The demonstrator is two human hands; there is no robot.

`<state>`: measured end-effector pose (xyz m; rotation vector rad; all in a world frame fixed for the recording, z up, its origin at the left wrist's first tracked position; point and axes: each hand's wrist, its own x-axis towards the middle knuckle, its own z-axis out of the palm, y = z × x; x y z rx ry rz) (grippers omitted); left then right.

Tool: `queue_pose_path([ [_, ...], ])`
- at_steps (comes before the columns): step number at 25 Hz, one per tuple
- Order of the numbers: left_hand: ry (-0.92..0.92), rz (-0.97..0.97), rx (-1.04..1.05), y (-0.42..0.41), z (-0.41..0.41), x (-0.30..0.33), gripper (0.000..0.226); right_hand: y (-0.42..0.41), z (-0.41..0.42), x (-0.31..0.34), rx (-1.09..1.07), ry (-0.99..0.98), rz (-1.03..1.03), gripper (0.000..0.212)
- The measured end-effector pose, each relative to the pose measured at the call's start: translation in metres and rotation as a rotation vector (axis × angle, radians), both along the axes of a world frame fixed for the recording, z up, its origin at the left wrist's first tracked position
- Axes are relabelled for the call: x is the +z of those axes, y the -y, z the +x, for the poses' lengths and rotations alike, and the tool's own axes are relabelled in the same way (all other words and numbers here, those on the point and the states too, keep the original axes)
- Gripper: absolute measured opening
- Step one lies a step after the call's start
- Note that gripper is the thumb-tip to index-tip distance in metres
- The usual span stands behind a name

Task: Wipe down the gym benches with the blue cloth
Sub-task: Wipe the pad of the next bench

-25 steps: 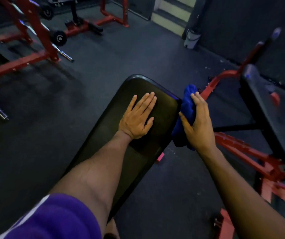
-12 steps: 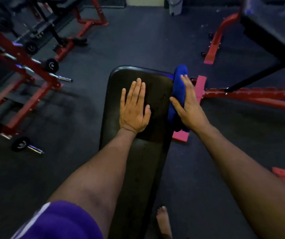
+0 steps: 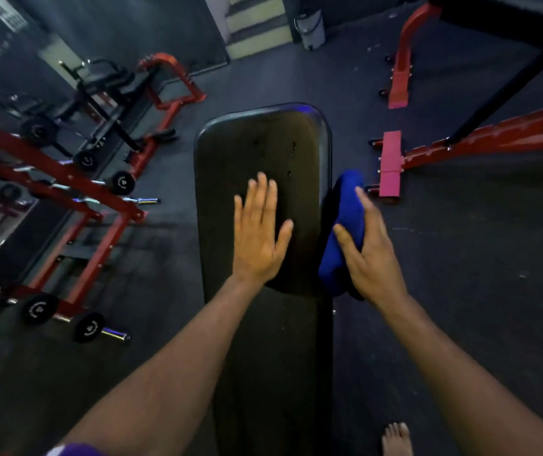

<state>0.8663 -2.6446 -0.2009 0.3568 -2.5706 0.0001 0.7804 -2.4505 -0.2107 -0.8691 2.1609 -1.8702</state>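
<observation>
A long black padded gym bench (image 3: 263, 143) runs away from me down the middle of the view. My left hand (image 3: 258, 233) lies flat on its top, fingers straight. Against the bench's right side edge, my right hand (image 3: 367, 255) presses the blue cloth (image 3: 342, 232), with the fingers laid over the cloth and the thumb on its near side. The cloth hangs down past the edge of the pad; its lower part is hidden behind my hand.
Red racks with black-ended barbells (image 3: 92, 327) stand at the left. A second bench's red frame (image 3: 480, 143) and pink foot pads (image 3: 390, 166) lie at the right. A white bin (image 3: 311, 31) and steps are at the back. My bare foot (image 3: 395, 439) stands right of the bench.
The view has swung so the bench now points straight ahead. My right hand has slid the cloth along the bench's right edge toward me. My left hand stays flat on the pad.
</observation>
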Motion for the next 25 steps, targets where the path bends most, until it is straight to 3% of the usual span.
queue_pose_path([
  [2, 0.097, -0.055, -0.013, -0.015, 0.031, -0.029, 0.067, -0.005, 0.029, -0.023, 0.119, -0.002, 0.062, 0.068],
  [6, 0.035, -0.107, 0.015, -0.015, 0.032, -0.043, 0.064, -0.006, 0.047, -0.060, 0.164, -0.070, 0.057, 0.072],
  [16, -0.094, -0.124, -0.043, 0.000, 0.040, -0.063, 0.063, 0.026, 0.047, -0.061, -0.049, -0.294, 0.059, 0.067],
  [21, -0.096, -0.140, -0.062, 0.001, 0.039, -0.063, 0.064, 0.042, 0.048, -0.038, -0.222, -0.293, 0.155, 0.062],
  [25, -0.123, -0.139, -0.051, 0.004, 0.038, -0.063, 0.063, 0.040, 0.072, -0.051, -0.231, -0.318, 0.159, 0.060],
])
